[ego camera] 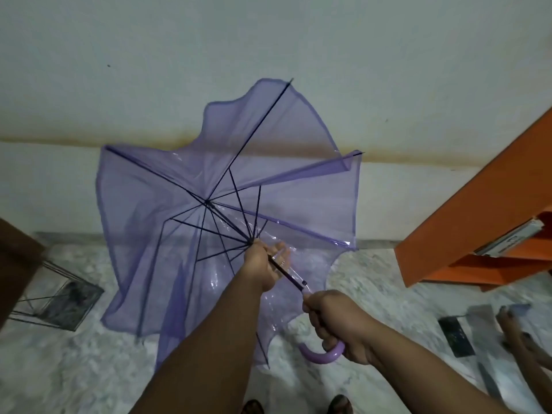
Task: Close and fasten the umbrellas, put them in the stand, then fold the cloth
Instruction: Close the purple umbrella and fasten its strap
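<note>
A see-through purple umbrella [167, 210] is half collapsed in front of me, its canopy slack and its dark ribs folding inward. My left hand [263, 264] grips the black shaft at the runner, where the ribs meet. My right hand [334, 327] is closed around the curved lilac handle [324, 355] lower down. A wire umbrella stand [56, 297] sits on the floor at the left, apart from the umbrella. No cloth is clearly visible.
An orange shelf unit [478, 216] leans in at the right. Another person's feet [519, 333] rest on the speckled floor at the right beside flat dark items [455, 334]. A brown edge [15, 252] juts in at the left. My sandalled feet show at the bottom.
</note>
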